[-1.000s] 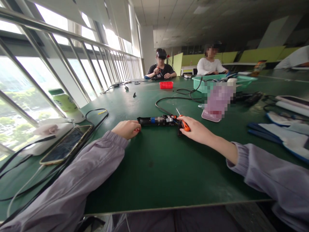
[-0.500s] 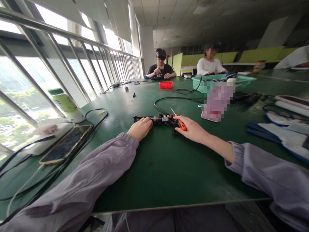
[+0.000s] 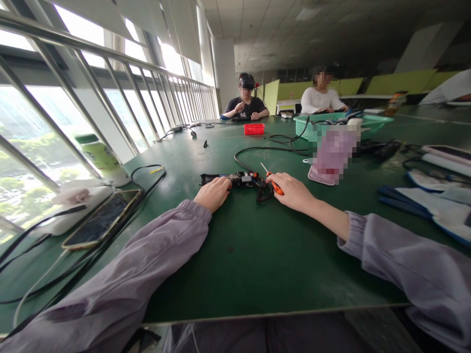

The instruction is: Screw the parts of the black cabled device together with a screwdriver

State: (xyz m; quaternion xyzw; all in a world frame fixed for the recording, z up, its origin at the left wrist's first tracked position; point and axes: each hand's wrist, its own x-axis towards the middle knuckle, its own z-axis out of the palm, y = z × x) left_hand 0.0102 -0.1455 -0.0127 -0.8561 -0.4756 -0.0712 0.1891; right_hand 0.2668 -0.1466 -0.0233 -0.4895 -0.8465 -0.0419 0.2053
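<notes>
In front of me lies a long black device with a cord and exposed inner parts, its exact kind unclear. My left hand is closed around its left part, pressing it to the table. A screwdriver with an orange and black handle sits in my right hand, its thin shaft pointing up and away to the left. The right fingertips are at the device's right end, where a dark curved piece sticks out toward me. Small details there are too blurred to tell.
A phone, cables and a green bottle are at left by the railing. Farther off stand a red box and a green basket. A purple phone and gloves lie right. Two people sit across the table.
The device has shifted slightly left with my left hand. The dark piece at its right end has turned and now looks curved. My right hand still holds the screwdriver, moved slightly.
</notes>
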